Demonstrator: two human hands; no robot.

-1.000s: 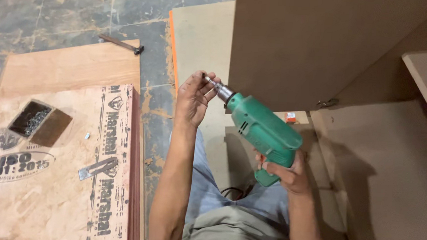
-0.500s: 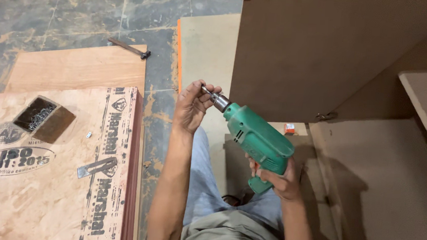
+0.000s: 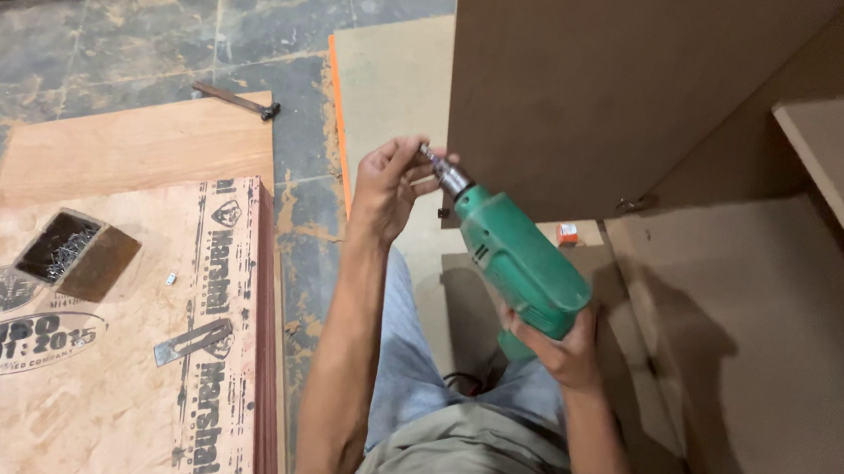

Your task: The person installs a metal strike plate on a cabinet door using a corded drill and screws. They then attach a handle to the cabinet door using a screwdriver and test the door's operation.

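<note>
Drill [image 3: 524, 269], green, was held up in front of the brown cabinet door [image 3: 610, 92], nose tilted up and to the left. Right hand [image 3: 558, 347] was wrapped closed round the drill's grip from below, so the body was kept steady. Left hand [image 3: 391, 187] was brought to the chuck [image 3: 448, 177], fingers pinched shut around the metal tip; whether a bit or a screw was between them could not be told. Holding it this way let the chuck be worked at eye level rather than on the floor.

Left of the drill, a plywood sheet [image 3: 108, 344] with printed marks was lying flat, an open box of screws [image 3: 60, 246] and a flat metal piece [image 3: 192, 340] resting on it, kept within arm's reach. Farther left and beyond the sheet, a hammer [image 3: 238, 101] was lying on the stone floor [image 3: 109, 37]. Just right of the drill, a small orange box [image 3: 568, 234] sat at the foot of the door. Below the drill, the person's lap was seen.
</note>
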